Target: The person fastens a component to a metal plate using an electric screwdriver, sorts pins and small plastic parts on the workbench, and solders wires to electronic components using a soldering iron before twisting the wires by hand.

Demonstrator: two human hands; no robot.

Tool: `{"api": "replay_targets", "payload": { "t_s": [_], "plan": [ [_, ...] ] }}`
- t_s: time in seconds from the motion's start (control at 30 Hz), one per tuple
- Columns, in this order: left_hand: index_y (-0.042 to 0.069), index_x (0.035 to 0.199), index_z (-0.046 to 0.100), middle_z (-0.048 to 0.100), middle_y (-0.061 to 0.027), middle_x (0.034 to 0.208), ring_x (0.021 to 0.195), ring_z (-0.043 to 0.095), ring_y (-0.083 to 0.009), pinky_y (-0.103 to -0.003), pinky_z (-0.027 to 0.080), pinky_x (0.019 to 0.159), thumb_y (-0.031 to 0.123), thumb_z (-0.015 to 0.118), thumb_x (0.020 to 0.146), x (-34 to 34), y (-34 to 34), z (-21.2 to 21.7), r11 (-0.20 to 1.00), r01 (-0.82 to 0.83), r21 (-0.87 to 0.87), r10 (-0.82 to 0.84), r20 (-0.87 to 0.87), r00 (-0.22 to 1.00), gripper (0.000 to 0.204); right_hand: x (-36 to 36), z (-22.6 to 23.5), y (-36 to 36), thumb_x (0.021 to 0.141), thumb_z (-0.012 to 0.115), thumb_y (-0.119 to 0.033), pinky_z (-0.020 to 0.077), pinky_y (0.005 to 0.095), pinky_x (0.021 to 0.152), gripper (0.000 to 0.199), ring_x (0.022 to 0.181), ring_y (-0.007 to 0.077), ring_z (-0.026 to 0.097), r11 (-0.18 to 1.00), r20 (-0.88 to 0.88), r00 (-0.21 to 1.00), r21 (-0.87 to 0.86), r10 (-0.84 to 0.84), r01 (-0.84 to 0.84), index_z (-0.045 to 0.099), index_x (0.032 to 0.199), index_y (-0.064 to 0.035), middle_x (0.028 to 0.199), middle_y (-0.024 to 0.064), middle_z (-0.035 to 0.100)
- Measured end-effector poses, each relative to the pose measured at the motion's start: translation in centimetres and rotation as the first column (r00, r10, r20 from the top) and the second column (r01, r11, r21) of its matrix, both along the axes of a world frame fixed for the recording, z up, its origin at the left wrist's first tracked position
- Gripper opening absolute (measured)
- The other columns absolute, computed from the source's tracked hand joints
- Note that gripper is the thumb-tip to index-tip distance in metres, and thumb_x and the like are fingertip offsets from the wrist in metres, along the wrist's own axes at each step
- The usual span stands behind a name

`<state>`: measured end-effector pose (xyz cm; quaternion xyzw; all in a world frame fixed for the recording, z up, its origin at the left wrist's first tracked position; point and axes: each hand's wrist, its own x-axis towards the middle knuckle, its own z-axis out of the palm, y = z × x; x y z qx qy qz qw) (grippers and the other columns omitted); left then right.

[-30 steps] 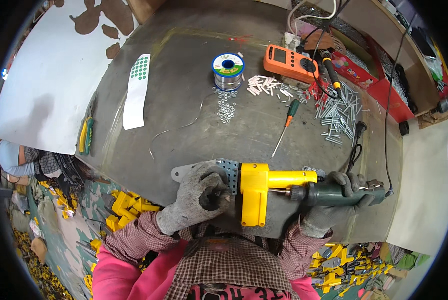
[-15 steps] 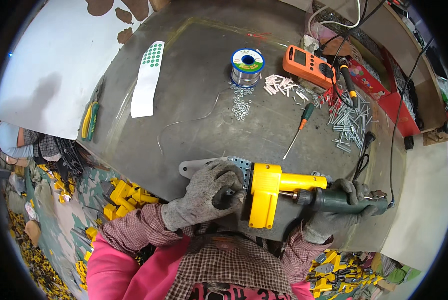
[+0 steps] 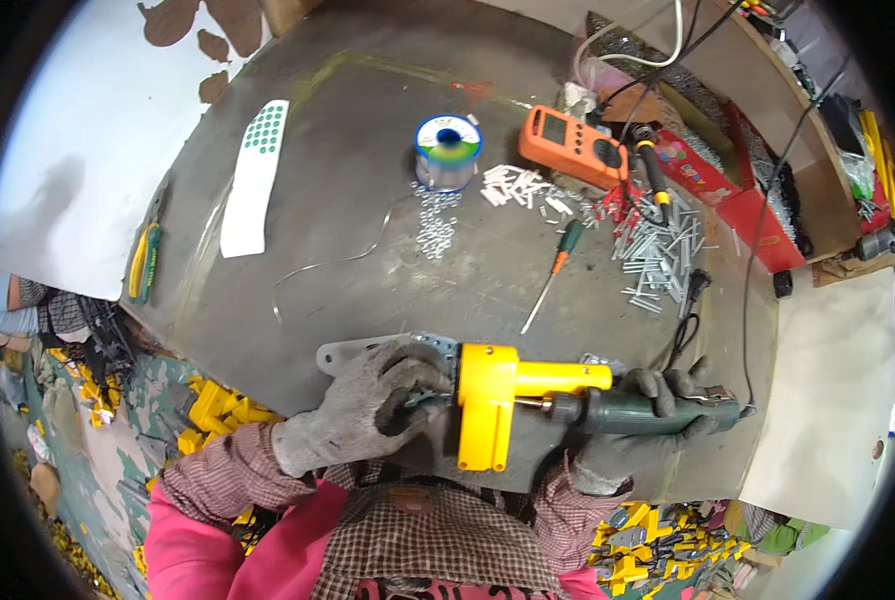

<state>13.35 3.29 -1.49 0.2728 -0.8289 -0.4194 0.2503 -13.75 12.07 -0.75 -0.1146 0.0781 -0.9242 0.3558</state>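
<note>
My left hand (image 3: 378,395), in a grey knit glove, is closed around the metal-plate end of a yellow plastic tool housing (image 3: 488,408). A flat grey metal plate (image 3: 336,357) sticks out beyond its fingers. My right hand (image 3: 658,415), also gloved, wraps round a dark green electric screwdriver (image 3: 633,412). The driver lies level, its bit pointing left and reaching the housing's right side, below the yellow handle (image 3: 565,377). Whatever the left fingertips pinch is mostly hidden.
On the grey table (image 3: 338,290) are a solder spool (image 3: 449,155), nuts (image 3: 436,222), white sleeves (image 3: 513,185), a screwdriver (image 3: 553,275), screws (image 3: 658,260), an orange multimeter (image 3: 571,145), a sticker strip (image 3: 253,180) and pliers (image 3: 145,262). A cord (image 3: 758,230) hangs at the right.
The whole view has shifted, so table and hands appear further left and slightly lower. Both hands keep their hold, and the screwdriver bit stays against the housing.
</note>
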Motion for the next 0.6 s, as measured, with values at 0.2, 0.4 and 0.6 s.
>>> {"api": "replay_targets", "payload": {
  "t_s": [0.2,0.4,0.6],
  "plan": [
    [0.007,0.107,0.066,0.063,-0.0124,0.108,0.102,0.061,-0.0334,-0.045,0.048,0.093,0.007,0.072,0.080,-0.8,0.3,-0.9,0.982,-0.060,-0.178,0.055,-0.037,0.998,0.027,-0.8,-0.4,0.3,0.093,0.067,-0.029,0.0481,0.0304,0.073,0.039,0.073,0.0147,0.057,0.999,-0.043,0.999,-0.033,0.021,-0.023,0.056,0.129,-0.0179,0.103,0.0079,0.063],
    [0.008,0.110,0.066,0.064,-0.0123,0.108,0.101,0.062,-0.0329,-0.045,0.049,0.090,0.004,0.072,0.078,-0.2,-0.3,-1.2,0.985,-0.022,-0.174,0.013,-0.051,0.999,0.032,-0.6,-0.1,-0.3,0.093,0.068,-0.026,0.0492,0.0322,0.072,0.030,0.071,0.0149,0.058,1.000,-0.044,0.999,0.008,-0.015,0.015,0.058,0.119,-0.0141,0.099,0.0088,0.062],
    [0.010,0.107,0.068,0.063,-0.0107,0.102,0.096,0.062,-0.0314,-0.044,0.049,0.087,0.003,0.074,0.074,-0.3,0.0,-1.5,0.987,-0.056,-0.152,0.045,-0.077,0.996,0.034,-0.5,0.0,0.0,0.091,0.070,-0.030,0.0455,0.0308,0.073,0.028,0.067,0.0130,0.057,1.000,0.017,1.000,-0.014,0.002,-0.002,0.058,0.106,-0.0097,0.085,0.0048,0.055]
  ]
}}
